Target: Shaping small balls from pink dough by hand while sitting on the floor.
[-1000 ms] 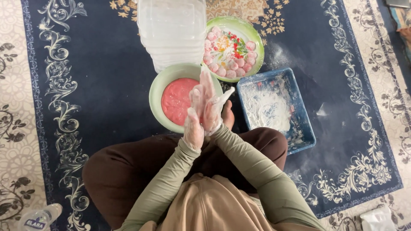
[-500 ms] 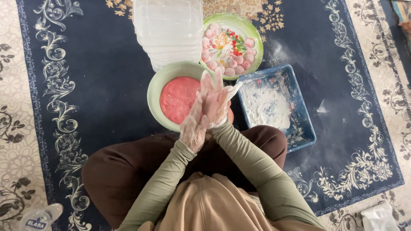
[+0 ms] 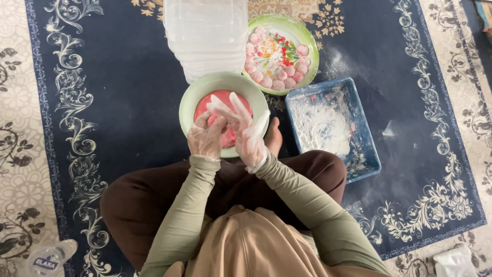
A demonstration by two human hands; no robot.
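Both gloved hands are working over the green bowl [image 3: 188,97]: left hand [image 3: 206,139] cupping pink dough [image 3: 225,134], right hand [image 3: 245,128] pressing flat, fingers spread, shaping it.

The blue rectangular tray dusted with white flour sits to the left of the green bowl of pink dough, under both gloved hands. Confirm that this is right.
Not quite: the head view shows the blue rectangular tray dusted with white flour to the right of the green bowl of pink dough, not the left. The rest holds: the gloved left hand and right hand are over that bowl.
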